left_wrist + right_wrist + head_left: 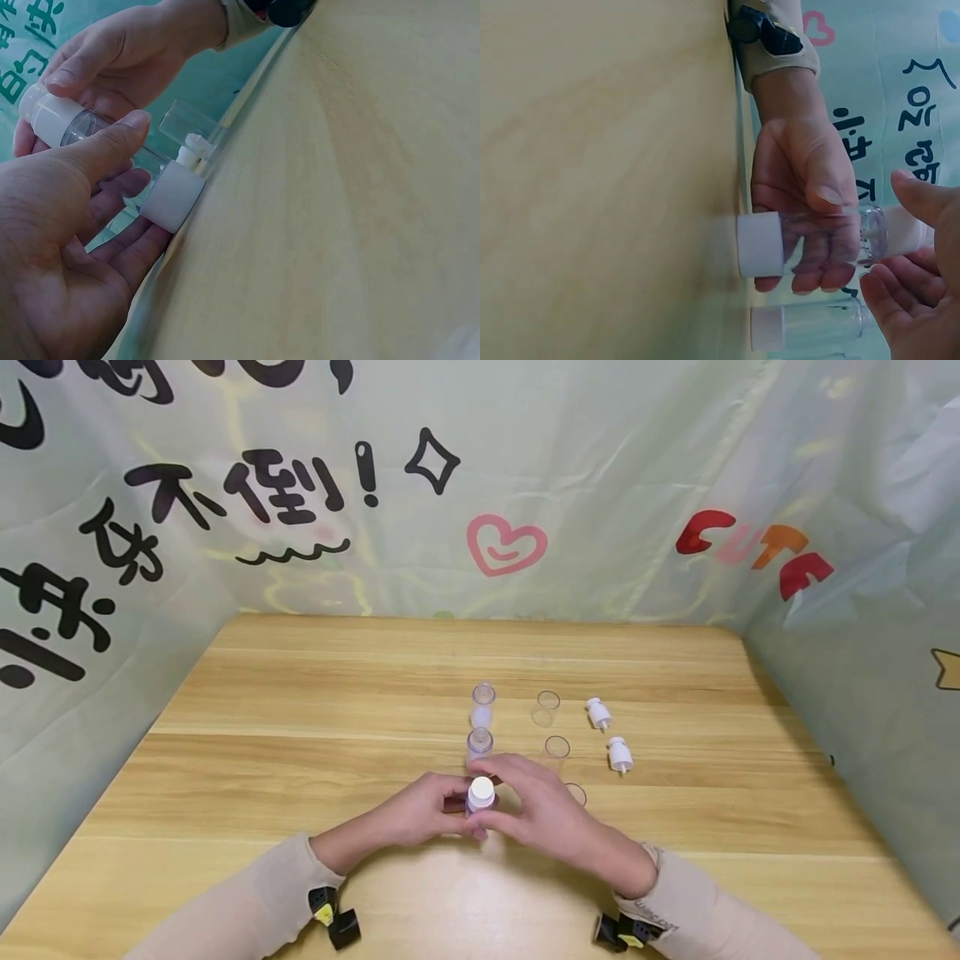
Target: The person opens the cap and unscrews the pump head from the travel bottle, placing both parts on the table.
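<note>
In the head view, my left hand (416,810) holds a small clear bottle upright, low over the table. Its white base (760,244) and transparent body show in the right wrist view, with my left thumb and fingers (821,266) around the body. A white pump head (482,791) sits on the bottle's neck. My right hand (543,806) curls its thumb and fingers round this pump head from the other side. Just beyond the hands stands another open bottle (480,742), partly hidden by my right fingers, with a further open bottle (483,703) behind it.
Clear caps stand in a column right of the bottles: a far cap (547,702), a middle cap (557,747) and a near cap (576,792) partly behind my right hand. Two white pump heads (598,714) (619,755) lie farther right. Printed cloth (600,485) walls the wooden table (300,693).
</note>
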Motion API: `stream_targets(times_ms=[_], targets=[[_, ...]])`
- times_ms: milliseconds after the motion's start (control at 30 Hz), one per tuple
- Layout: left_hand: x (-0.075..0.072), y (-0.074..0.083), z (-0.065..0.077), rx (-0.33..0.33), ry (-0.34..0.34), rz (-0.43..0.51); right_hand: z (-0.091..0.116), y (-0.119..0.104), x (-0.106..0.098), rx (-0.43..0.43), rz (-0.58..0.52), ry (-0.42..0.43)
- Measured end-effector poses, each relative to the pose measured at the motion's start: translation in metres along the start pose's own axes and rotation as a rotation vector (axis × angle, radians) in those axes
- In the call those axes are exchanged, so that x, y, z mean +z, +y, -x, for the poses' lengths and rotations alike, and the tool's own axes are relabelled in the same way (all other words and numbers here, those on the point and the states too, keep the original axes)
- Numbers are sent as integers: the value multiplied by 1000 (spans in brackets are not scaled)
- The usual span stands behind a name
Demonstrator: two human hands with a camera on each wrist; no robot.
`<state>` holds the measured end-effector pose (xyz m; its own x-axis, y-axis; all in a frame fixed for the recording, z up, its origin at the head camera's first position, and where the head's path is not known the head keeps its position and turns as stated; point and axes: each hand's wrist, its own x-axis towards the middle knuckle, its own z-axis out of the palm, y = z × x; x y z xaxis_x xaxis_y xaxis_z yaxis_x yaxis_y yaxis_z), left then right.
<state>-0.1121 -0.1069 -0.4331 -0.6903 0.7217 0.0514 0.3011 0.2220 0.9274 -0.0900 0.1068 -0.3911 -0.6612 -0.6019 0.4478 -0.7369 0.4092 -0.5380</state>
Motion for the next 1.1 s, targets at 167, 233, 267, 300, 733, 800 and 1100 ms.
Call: stream_targets(times_ms=[167, 233, 267, 300, 733, 800, 1100], targets=[[0, -2, 2, 18, 18, -78, 0, -2, 5, -28, 5, 13], [0, -2, 2, 26, 23, -82, 0, -3, 7, -28, 5, 19], [0, -2, 3, 22, 21, -72, 0, -3, 7, -25, 7, 24], [0, -2, 3, 19, 20, -61, 0, -4, 7, -21, 8, 28], [1, -2, 1, -9, -2, 8, 0, -1, 6, -28, -35, 54], [1, -2, 2, -13, -5, 4, 0, -1, 5, -23, -55, 43], [1, 0, 1, -19, -6, -1, -3, -2, -2, -3, -106, -30]])
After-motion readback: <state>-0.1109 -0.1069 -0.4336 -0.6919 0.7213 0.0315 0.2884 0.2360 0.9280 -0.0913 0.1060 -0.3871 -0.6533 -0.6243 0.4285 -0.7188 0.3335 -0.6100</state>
